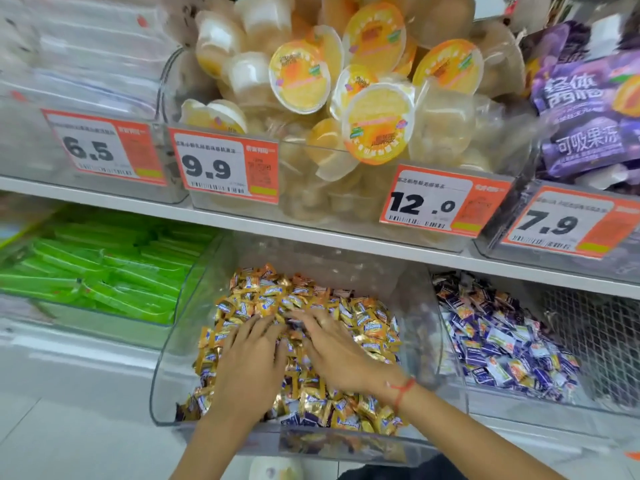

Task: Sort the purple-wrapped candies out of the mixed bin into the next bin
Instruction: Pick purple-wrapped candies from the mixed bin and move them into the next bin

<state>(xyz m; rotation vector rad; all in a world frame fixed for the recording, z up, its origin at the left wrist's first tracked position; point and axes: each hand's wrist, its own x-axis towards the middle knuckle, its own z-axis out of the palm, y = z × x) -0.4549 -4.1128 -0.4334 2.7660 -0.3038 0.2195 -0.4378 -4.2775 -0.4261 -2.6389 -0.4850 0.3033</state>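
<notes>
Our left hand (251,355) and right hand (334,344) spread flat on gold candies (367,327) in the mixed bin (162,386), each grip open, purple-wrapped candies (498,344) in the next bin (519,408)

Both hands lay flat, fingers spread, on gold candies (363,323) in the clear mixed bin (162,386): left hand (251,355), right hand (332,348). Purple candies (498,344) filled the next bin (460,393), just to the right.

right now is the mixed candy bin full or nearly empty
Fairly full: gold-wrapped candies are heaped through the clear mixed bin, with both hands, left hand and right hand, resting on top.
</notes>
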